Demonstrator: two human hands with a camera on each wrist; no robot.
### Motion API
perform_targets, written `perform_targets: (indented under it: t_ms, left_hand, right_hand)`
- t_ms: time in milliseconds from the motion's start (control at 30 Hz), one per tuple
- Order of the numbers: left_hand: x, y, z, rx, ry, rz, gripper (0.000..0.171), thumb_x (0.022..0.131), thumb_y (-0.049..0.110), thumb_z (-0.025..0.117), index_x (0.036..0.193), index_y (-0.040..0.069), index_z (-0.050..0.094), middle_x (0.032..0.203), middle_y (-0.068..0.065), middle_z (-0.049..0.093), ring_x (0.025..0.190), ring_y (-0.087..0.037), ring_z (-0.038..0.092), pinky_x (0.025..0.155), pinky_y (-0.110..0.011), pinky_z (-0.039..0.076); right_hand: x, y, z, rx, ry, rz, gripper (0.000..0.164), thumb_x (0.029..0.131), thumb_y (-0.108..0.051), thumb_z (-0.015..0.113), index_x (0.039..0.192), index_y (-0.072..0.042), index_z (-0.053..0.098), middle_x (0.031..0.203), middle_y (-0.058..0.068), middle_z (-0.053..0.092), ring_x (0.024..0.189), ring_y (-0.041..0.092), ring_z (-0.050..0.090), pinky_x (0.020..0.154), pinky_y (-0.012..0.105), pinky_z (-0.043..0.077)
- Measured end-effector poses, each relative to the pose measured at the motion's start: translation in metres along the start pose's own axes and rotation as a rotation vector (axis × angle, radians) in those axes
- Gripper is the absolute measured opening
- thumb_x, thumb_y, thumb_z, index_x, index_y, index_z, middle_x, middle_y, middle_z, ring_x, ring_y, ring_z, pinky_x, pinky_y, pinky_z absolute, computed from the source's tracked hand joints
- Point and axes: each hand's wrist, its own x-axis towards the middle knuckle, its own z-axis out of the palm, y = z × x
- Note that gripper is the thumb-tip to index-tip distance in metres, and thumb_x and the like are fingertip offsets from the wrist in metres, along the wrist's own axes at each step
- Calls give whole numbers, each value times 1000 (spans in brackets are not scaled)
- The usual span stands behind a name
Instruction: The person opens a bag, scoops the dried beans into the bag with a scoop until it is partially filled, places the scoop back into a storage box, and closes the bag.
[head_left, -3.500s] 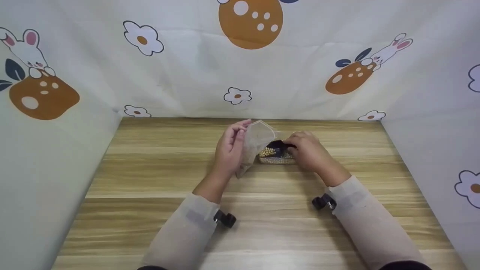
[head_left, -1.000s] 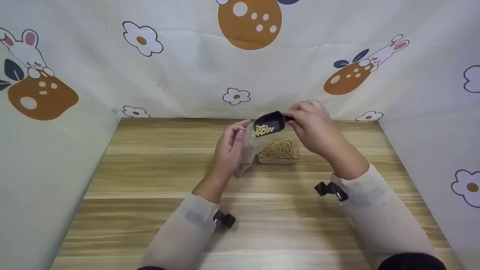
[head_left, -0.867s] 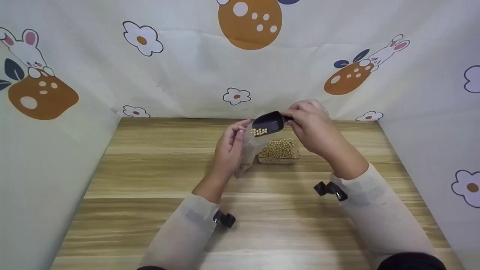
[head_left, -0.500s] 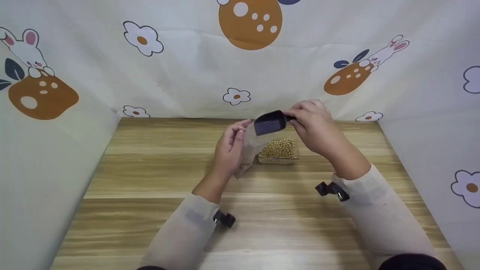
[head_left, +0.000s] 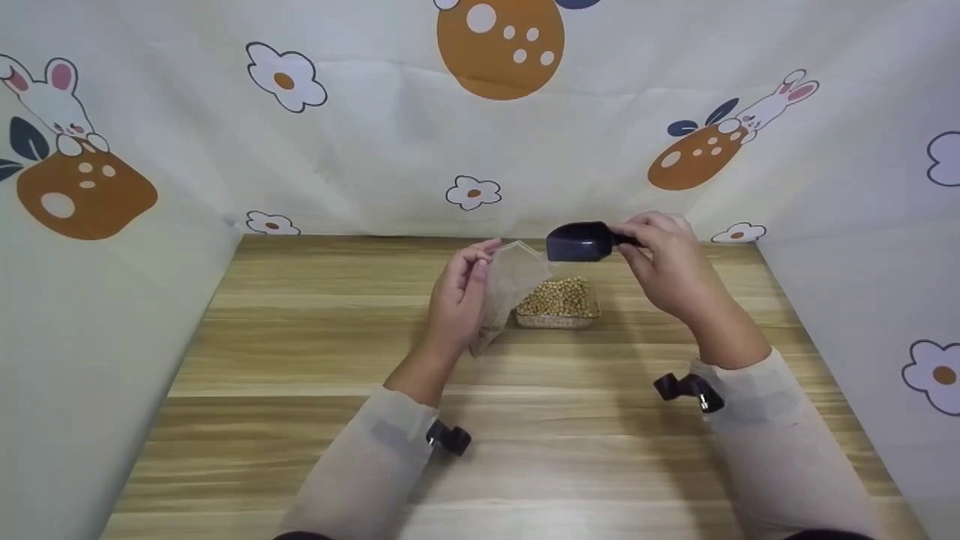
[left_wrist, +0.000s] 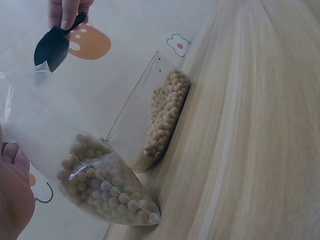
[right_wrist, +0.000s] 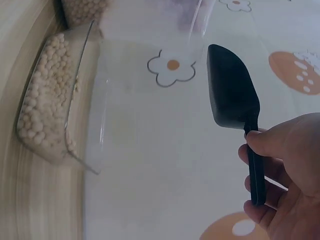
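Note:
My right hand (head_left: pixel 664 262) grips a black scoop (head_left: pixel 579 242) by its handle, above and right of the bag's mouth; no beans show in it. With my left hand (head_left: pixel 459 292) I hold a clear plastic bag (head_left: pixel 514 274) upright, its mouth spread wide. Soybean-like beans (left_wrist: pixel 110 187) fill the bag's lower part in the left wrist view, and its bottom corner touches the table there. Just right of the bag stands a clear rectangular container (head_left: pixel 559 321) of the same beans (head_left: pixel 555 297). The right wrist view shows the scoop (right_wrist: pixel 230 87) apart from the bag.
The wood-grain table (head_left: pixel 315 450) is bordered at the back and sides by a pale printed cloth (head_left: pixel 375 150). Small black wrist cameras (head_left: pixel 450 437) stick out inward from both sleeves.
The scoop rose from the container with beans, tipped at the bag's mouth and emptied. Now my right hand has drawn it away to the right. My left hand has kept still.

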Motion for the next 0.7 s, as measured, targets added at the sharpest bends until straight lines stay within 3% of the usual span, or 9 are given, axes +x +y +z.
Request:
perform_targets:
  t_ms: [267, 700]
  left_hand:
    - [0, -1, 0, -8, 0, 3, 17, 114, 14, 48, 114, 2, 60, 147, -9, 68, 143, -22, 60, 126, -36, 44]
    - [0, -1, 0, -22, -13, -10, 20, 115, 16, 47, 115, 2, 60, 149, -9, 66, 143, -23, 59, 125, -37, 46]
  right_hand:
    - [-8, 20, 10, -3, -26, 60, 26, 104, -6, 67, 129, -5, 76, 121, 14, 72, 121, 39, 54, 105, 51, 42]
    - [-12, 29, 40, 34, -144, 130, 31, 105, -9, 65, 135, -8, 73, 134, 14, 70, 131, 39, 51, 112, 56, 43]
